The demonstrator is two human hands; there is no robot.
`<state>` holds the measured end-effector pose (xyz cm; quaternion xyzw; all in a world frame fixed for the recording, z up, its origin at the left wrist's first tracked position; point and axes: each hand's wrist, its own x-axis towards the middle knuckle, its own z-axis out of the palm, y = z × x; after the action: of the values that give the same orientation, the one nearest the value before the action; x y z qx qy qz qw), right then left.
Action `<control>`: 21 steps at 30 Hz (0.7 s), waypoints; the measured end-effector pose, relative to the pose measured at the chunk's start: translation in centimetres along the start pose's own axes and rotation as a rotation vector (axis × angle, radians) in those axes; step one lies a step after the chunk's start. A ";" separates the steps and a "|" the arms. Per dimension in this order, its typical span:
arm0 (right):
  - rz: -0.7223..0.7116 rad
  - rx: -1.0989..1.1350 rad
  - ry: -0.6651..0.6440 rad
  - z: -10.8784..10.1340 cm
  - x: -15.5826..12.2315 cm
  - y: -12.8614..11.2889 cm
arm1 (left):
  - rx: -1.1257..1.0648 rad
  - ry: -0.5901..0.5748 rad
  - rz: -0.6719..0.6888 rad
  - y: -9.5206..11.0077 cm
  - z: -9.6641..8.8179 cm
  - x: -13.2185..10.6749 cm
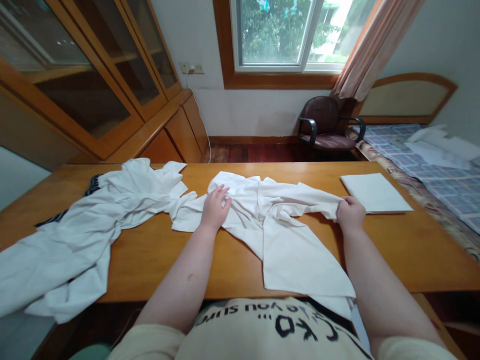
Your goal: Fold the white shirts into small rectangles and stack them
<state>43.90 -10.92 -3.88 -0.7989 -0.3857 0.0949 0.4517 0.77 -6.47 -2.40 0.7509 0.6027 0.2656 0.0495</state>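
A white long-sleeved garment (288, 240) lies crumpled across the middle of the wooden table, its lower part hanging over the front edge. My right hand (351, 214) is closed around the end of its sleeve, drawn out to the right. On the garment's left shoulder area rests my left hand (216, 206), fingers stretched out over the cloth with the thumb apart. To the left, a heap of white cloth (112, 210) spreads over the table and droops past its front edge; dark striped fabric shows beneath it. Beyond my right hand lies a flat, folded white cloth (376, 193).
The wooden table (150, 270) runs across the view. Behind it stand a glass-door cabinet (123, 85) and an armchair (324, 125) below the window. A bed (438, 160) with a checked cover and some white items is at the right.
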 end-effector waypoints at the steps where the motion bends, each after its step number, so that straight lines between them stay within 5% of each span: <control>1: 0.014 0.020 0.035 -0.1 0.1 0.1 | 0.047 0.044 -0.064 -0.2 -0.5 0.0; 4: 0.070 0.138 0.099 -0.4 0.2 0.2 | 0.201 0.102 -0.311 -0.7 -1.6 -0.3; 7: 0.070 0.161 0.089 -0.5 0.1 0.1 | 0.285 0.010 -0.458 -1.0 -1.9 -0.4; 14: 0.039 0.001 -0.045 0.4 -0.2 0.3 | 0.178 -0.187 -0.402 -1.3 -0.6 0.1; 17: 0.029 0.038 -0.011 0.7 0.2 0.9 | -0.115 -0.017 -0.395 -1.6 -0.1 0.3; 21: -0.018 0.195 0.039 1.0 0.4 1.0 | -0.801 0.316 -0.704 -1.7 0.7 1.0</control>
<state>44.19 -10.33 -5.18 -0.7493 -0.3730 0.1125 0.5355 -0.32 -4.91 -3.36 0.3779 0.6692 0.5509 0.3255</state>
